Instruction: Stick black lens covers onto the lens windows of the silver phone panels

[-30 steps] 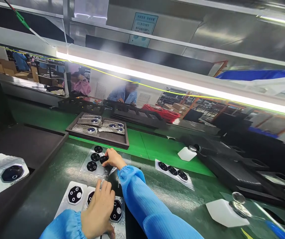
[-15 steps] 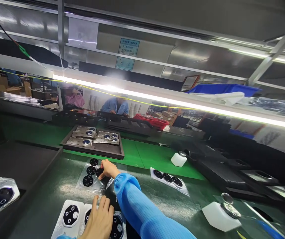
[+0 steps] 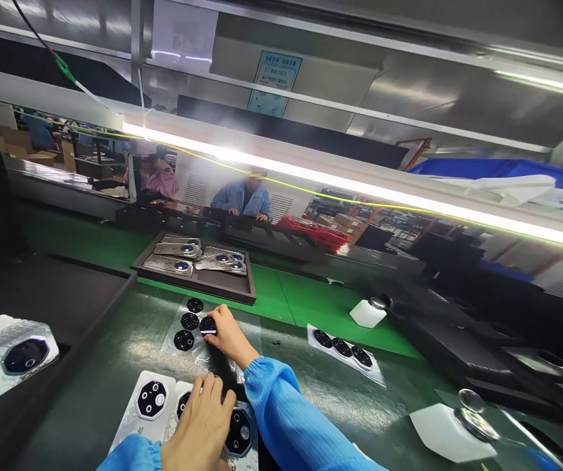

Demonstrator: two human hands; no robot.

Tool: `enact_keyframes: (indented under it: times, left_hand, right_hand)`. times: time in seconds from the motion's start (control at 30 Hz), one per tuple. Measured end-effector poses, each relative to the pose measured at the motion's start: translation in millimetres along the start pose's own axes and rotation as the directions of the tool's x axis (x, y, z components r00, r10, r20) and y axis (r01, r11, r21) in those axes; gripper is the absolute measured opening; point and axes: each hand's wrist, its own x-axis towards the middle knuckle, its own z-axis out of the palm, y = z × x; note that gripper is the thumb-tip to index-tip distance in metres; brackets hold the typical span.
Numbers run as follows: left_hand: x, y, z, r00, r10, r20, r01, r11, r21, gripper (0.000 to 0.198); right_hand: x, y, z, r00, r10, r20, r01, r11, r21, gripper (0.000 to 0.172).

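Observation:
My right hand (image 3: 226, 333) is closed, thumb and fingers pinching the edge of a black octagonal disc (image 3: 207, 326). The disc shows a pale stripe near its lower side. Beside it, several similar black discs (image 3: 190, 321) lie on a clear plastic sheet (image 3: 173, 332). Nearer to me, my left hand (image 3: 205, 415) is spread palm down over a row of white panels, its fingers stretched forward. The left panel (image 3: 137, 412) carries a black octagonal plate (image 3: 151, 400) with round rings. The middle panel is mostly covered by the hand; another black plate (image 3: 239, 432) shows to its right.
A dark tray (image 3: 227, 286) at the back holds several silvery panels. To the right lie a strip with three black discs (image 3: 342, 348) and two white bottles with metal tops, one far (image 3: 367, 314), one near (image 3: 446, 432). A dark tray (image 3: 85, 288) stands left.
The view has shifted, so the bench appears further right. My right hand stays at the disc, which now shows a pale stripe. My left hand remains over the white panels.

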Motion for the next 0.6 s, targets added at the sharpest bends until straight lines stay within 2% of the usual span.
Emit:
enact_keyframes:
  times: [0.17,0.3,0.37,0.5,0.57,0.6]
  left_hand:
    - [-2,10,-18.8,1.000,-0.010,0.027,0.014,0.990,-0.143,0.084]
    - [-3,17,-28.3,0.994,0.002,0.111,0.039,0.932,-0.361,0.101]
    - [-3,17,-25.4,0.995,0.029,0.096,0.019,0.884,-0.466,0.104]
    - [0,12,-8.1,0.999,0.037,-0.019,-0.041,0.755,-0.654,0.099]
    - [5,11,1.7,0.998,-0.001,-0.063,-0.048,0.635,-0.771,0.094]
    - [8,11,6.0,0.998,-0.024,-0.058,-0.036,0.540,-0.841,0.092]
  right_hand:
    - [-1,-1,-3,0.997,-0.074,-0.036,0.076,0.996,0.054,0.031]
    - [-4,0,-17,0.993,-0.091,-0.081,0.101,0.987,0.127,0.030]
    - [-8,4,-30,0.990,-0.074,-0.121,0.095,0.979,0.179,0.035]
    - [-31,16,-69,0.978,-0.004,-0.210,0.068,0.951,0.301,0.038]
    - [-52,23,-90,0.966,0.056,-0.252,0.041,0.929,0.367,0.040]
    - [-64,26,-100,0.959,0.092,-0.269,0.025,0.916,0.400,0.039]
